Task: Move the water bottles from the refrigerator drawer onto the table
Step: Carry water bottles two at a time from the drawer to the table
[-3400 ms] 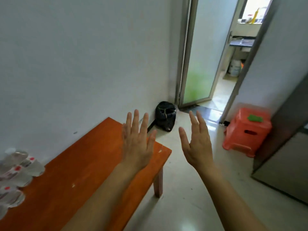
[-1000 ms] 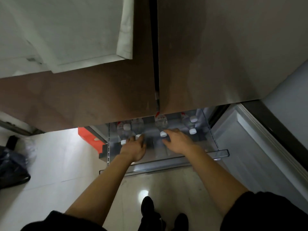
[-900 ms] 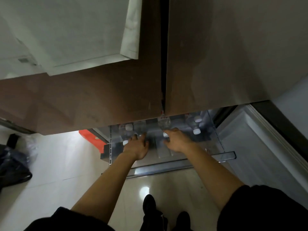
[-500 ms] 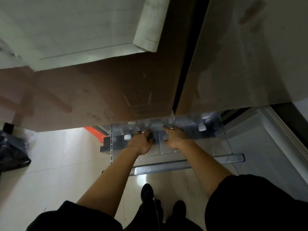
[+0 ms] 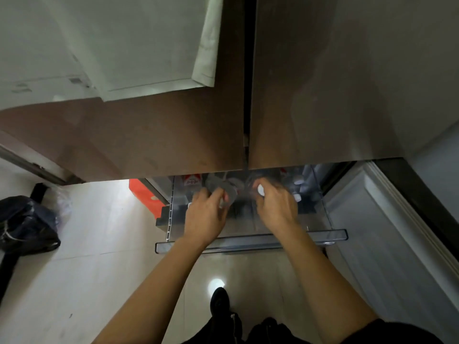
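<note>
- Where the fingers (image 5: 202, 194) of the left hand (image 5: 206, 217) curl, I see them wrapped round a grey bottle (image 5: 224, 189). It is smeared by blur over the left half of the drawer (image 5: 248, 240), and I cannot tell whether it has lifted clear of the drawer floor.
- On the other side, the fingers (image 5: 272, 188) of the right hand (image 5: 277, 207) are curled as well, pinching the top of a white-capped bottle (image 5: 260, 189). Only its cap shows plainly to me; the body is hidden under the palm.
- Both hands reach into the clear drawer, which stands pulled out from the bottom of the refrigerator (image 5: 323, 95), its front rail nearest the person.
- More bottles stand upright at the back of the drawer: a red-labelled bottle (image 5: 191, 181) at the left, and a few capped bottles (image 5: 296, 197) just beside the right hand.
- Above the drawer I see the two upper doors closed, and a lower door (image 5: 372, 232) stands open on the right.
- Left of the drawer an orange stool (image 5: 144, 194) sits on the pale floor (image 5: 87, 269), with a black bag (image 5: 24, 224) farther left.
- Between the forearms a dark shoe (image 5: 219, 301) shows on the tiles.
</note>
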`<state>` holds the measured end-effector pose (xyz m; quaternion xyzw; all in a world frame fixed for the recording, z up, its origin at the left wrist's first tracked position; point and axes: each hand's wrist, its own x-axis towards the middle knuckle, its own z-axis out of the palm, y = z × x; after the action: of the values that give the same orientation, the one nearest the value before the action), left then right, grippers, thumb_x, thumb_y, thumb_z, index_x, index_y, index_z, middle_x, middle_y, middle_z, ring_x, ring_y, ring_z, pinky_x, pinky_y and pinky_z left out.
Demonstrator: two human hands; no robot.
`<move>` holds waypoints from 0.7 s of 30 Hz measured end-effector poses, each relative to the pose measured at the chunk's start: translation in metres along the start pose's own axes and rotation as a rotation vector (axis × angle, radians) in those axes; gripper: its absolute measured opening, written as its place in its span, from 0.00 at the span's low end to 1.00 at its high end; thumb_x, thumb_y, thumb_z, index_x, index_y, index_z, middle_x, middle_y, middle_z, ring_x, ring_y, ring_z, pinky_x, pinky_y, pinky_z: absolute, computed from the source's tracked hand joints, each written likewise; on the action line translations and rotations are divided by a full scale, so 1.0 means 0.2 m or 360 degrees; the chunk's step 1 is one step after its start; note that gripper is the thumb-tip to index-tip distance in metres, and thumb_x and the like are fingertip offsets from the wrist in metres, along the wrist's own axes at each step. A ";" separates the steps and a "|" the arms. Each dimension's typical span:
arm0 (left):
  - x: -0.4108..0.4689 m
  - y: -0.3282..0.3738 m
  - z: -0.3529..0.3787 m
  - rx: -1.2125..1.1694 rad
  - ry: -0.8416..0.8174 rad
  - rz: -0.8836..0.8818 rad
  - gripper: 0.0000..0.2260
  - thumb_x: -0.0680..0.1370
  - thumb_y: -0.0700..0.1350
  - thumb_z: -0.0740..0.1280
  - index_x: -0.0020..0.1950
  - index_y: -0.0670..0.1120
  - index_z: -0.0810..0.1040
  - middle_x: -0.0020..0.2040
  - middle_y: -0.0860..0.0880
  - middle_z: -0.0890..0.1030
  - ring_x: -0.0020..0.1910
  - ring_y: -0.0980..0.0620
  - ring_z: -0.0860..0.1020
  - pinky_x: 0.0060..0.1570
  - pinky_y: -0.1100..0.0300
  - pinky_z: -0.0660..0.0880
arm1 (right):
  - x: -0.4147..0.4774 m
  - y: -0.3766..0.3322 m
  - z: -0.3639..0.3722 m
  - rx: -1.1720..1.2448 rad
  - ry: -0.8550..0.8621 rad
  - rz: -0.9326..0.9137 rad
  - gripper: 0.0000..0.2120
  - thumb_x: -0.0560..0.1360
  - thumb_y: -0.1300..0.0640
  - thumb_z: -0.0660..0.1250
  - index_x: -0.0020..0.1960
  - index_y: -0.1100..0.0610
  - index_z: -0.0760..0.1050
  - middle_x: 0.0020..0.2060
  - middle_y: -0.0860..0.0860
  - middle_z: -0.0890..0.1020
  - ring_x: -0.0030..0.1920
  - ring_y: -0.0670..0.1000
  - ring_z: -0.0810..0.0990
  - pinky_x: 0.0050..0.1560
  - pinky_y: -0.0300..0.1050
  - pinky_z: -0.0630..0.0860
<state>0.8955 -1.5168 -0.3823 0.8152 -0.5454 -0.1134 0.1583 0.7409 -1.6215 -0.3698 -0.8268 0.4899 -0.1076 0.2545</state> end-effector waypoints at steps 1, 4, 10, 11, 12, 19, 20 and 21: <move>0.00 0.03 -0.03 -0.0016 0.0114 -0.0007 0.12 0.76 0.47 0.70 0.57 0.48 0.75 0.52 0.42 0.77 0.53 0.40 0.74 0.42 0.51 0.74 | -0.01 -0.01 -0.05 0.0040 0.0061 0.0047 0.10 0.78 0.55 0.68 0.59 0.50 0.75 0.48 0.56 0.82 0.50 0.59 0.80 0.40 0.43 0.68; -0.02 0.07 -0.07 -0.0080 0.0162 -0.0038 0.10 0.76 0.47 0.70 0.56 0.51 0.74 0.52 0.45 0.77 0.53 0.43 0.73 0.43 0.54 0.72 | -0.04 0.00 -0.14 0.0154 0.0003 0.0244 0.11 0.79 0.53 0.67 0.60 0.49 0.74 0.48 0.55 0.82 0.48 0.58 0.79 0.41 0.44 0.69; -0.05 0.07 -0.07 -0.0313 0.0083 -0.0175 0.11 0.76 0.47 0.70 0.57 0.51 0.75 0.54 0.47 0.79 0.55 0.44 0.74 0.51 0.50 0.75 | -0.13 0.07 -0.13 0.0364 0.0048 0.0408 0.14 0.77 0.49 0.69 0.61 0.49 0.75 0.51 0.53 0.82 0.46 0.54 0.76 0.43 0.42 0.69; -0.04 0.06 -0.07 -0.0382 0.0070 -0.0202 0.12 0.76 0.47 0.70 0.58 0.50 0.75 0.55 0.47 0.79 0.55 0.45 0.75 0.52 0.50 0.76 | -0.14 0.07 -0.14 0.0370 0.0065 0.0439 0.16 0.76 0.48 0.69 0.63 0.50 0.75 0.52 0.53 0.82 0.47 0.54 0.77 0.43 0.42 0.69; -0.03 0.05 -0.07 -0.0459 0.0060 -0.0228 0.14 0.76 0.47 0.71 0.60 0.49 0.75 0.55 0.46 0.79 0.55 0.45 0.75 0.52 0.49 0.76 | -0.15 0.07 -0.13 0.0359 0.0080 0.0456 0.17 0.76 0.47 0.69 0.63 0.50 0.75 0.52 0.53 0.82 0.49 0.55 0.78 0.44 0.42 0.69; -0.09 0.06 0.00 -0.0599 0.0071 -0.0328 0.20 0.76 0.51 0.70 0.64 0.49 0.70 0.60 0.46 0.69 0.59 0.42 0.73 0.55 0.54 0.73 | -0.24 0.07 0.01 0.0227 0.0130 0.0512 0.26 0.68 0.38 0.74 0.61 0.48 0.76 0.60 0.52 0.73 0.54 0.54 0.77 0.47 0.44 0.73; -0.11 0.06 0.02 -0.0622 0.0095 -0.0311 0.21 0.75 0.52 0.72 0.64 0.50 0.69 0.59 0.46 0.71 0.57 0.43 0.75 0.54 0.53 0.74 | -0.25 0.07 0.04 0.0179 0.0103 0.0534 0.30 0.66 0.36 0.75 0.63 0.47 0.75 0.62 0.53 0.71 0.57 0.55 0.76 0.51 0.47 0.75; -0.12 0.06 0.03 -0.0631 0.0130 -0.0304 0.23 0.73 0.52 0.74 0.64 0.50 0.70 0.59 0.47 0.74 0.56 0.45 0.76 0.53 0.53 0.75 | -0.26 0.08 0.06 0.0149 0.0083 0.0545 0.33 0.65 0.35 0.75 0.66 0.46 0.74 0.63 0.53 0.69 0.60 0.56 0.74 0.55 0.49 0.76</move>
<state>0.8738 -1.5000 -0.3824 0.8200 -0.4259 -0.1997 0.3260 0.7080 -1.5796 -0.3847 -0.7155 0.6243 -0.1068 0.2946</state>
